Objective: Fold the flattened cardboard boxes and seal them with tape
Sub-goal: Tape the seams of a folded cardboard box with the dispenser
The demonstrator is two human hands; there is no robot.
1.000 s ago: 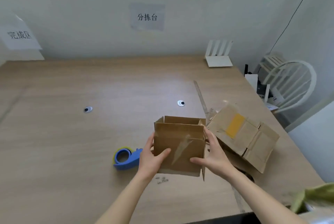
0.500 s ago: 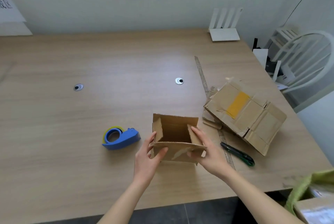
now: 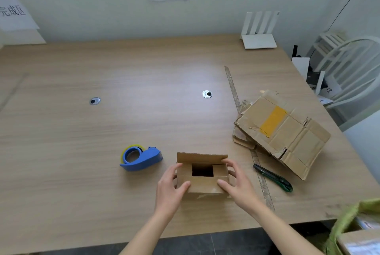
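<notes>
Between both hands' fingers (image 3: 225,162) sits the cardboard box (image 3: 202,174), flaps partly folded.

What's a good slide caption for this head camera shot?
Both hands, left and right, fold the top flaps of a small cardboard box beside a blue tape dispenser.

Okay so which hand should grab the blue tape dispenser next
Left. The blue tape dispenser lies on the left hand's side of the small brown cardboard box, with bare wooden table between; the right hand would cross over.
</notes>
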